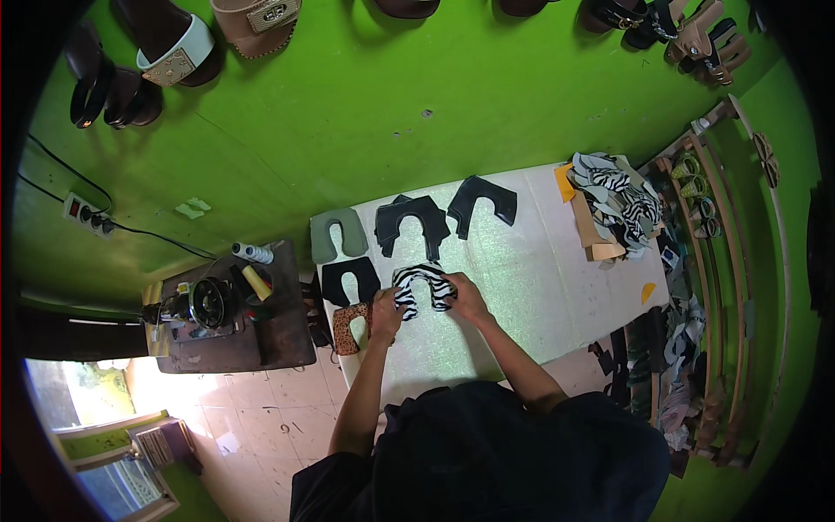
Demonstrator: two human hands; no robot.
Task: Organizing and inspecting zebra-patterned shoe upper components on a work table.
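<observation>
A zebra-print, U-shaped shoe upper piece [424, 277] lies on the white table [557, 300] with its opening toward me. My left hand [387, 311] grips its left leg, fingers closed at the edge. On the other leg, my right hand [467, 300] has its fingers closed as well. Beside my left hand is a leopard-print U-shaped piece [345, 333], partly covered by that hand. Above it are a black U-shaped piece [339, 280] and a grey-green one [323, 239]. Farther back lie black curved pieces in a stack [404, 217] and another black group [484, 196].
Patterned scraps [622, 204] are heaped at the table's far right. A sewing machine [206, 303] stands on a dark table [291, 326] at left, with thread spools [252, 252]. Sandals [178, 56] hang on the green wall. A wooden rack [722, 226] stands at right.
</observation>
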